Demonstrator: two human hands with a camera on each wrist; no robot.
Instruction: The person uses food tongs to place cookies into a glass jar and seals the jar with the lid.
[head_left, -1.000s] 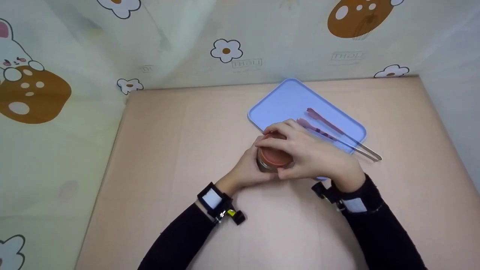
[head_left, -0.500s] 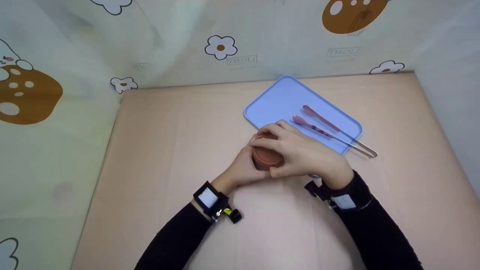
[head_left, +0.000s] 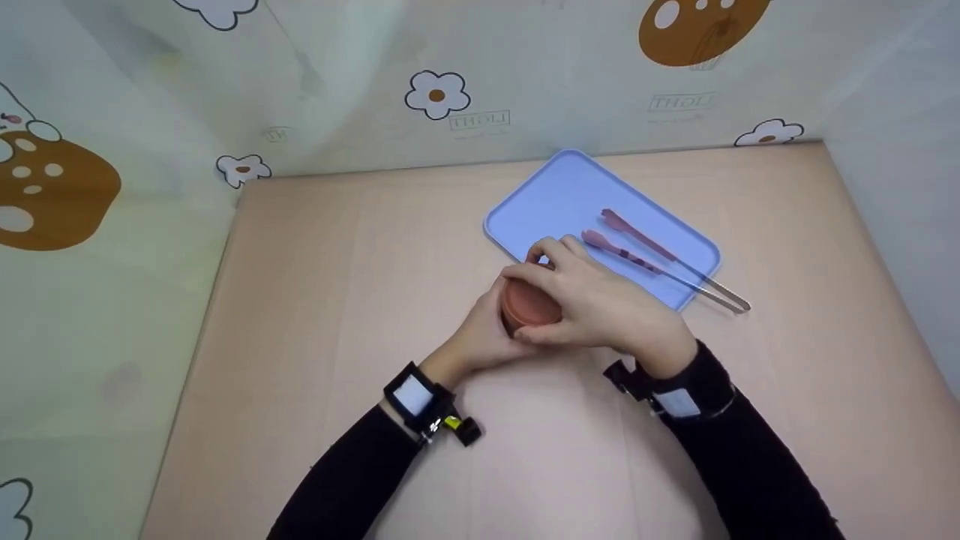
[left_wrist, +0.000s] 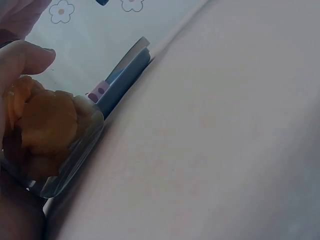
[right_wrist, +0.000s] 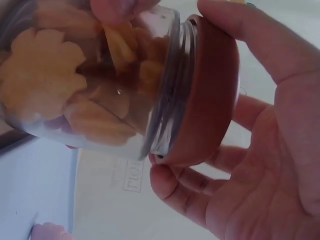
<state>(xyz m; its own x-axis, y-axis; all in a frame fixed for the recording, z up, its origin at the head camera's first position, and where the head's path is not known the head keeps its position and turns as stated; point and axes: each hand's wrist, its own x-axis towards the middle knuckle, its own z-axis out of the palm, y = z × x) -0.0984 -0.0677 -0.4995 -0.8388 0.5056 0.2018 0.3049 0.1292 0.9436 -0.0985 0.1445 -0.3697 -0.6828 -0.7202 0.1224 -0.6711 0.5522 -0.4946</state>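
A clear jar (right_wrist: 45, 75) of scalloped, cookie-like pieces is held above the table between both hands. My left hand (head_left: 478, 330) grips its body; in the left wrist view the see-through wall shows the orange-brown pieces (left_wrist: 47, 122) inside. Around the reddish-brown lid (head_left: 531, 304) curl the thumb and fingers of my right hand (head_left: 600, 300). In the right wrist view the lid (right_wrist: 212, 95) sits over the jar mouth, and a band of threaded neck (right_wrist: 167, 120) shows below its edge. My right hand hides part of the lid in the head view.
Behind the hands, a blue tray (head_left: 555, 191) lies on the beige table (head_left: 337, 247). Tongs (head_left: 679, 264) with pink tips and metal handles rest across it, the handle end past the tray's edge. A patterned curtain (head_left: 352, 82) stands along the back and left.
The right thumb and fingers have shifted round the lid in a turn. The jar's rim showed below the lid at first in the head view; now the lid covers it. The head view has shifted slightly.
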